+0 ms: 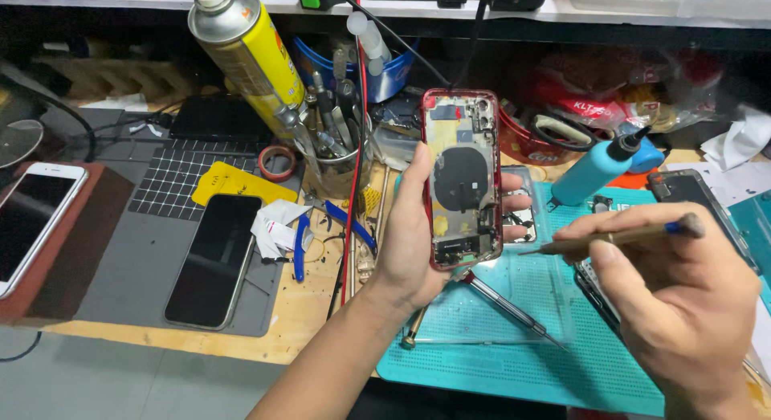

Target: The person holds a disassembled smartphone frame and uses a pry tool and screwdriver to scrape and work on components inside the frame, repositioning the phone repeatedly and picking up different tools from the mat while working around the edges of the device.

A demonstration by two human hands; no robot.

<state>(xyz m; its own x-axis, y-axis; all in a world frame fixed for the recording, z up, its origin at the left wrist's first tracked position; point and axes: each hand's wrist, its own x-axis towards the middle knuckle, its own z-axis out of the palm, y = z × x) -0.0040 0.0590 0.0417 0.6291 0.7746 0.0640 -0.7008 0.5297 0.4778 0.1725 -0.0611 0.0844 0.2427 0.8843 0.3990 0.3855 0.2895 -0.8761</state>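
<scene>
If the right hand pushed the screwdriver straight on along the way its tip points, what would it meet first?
Probably the opened red-framed phone held upright in the left hand. The right hand aims the slim brass-coloured screwdriver leftward at its lower right edge, though depth is unclear.

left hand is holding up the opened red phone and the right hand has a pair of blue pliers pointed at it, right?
Not quite. The right hand holds a thin screwdriver with a brass-coloured shaft and dark cap, its tip towards the opened red phone. The blue pliers lie on the bench, left of the left hand, which does hold the phone up. The head view shows this.
</scene>
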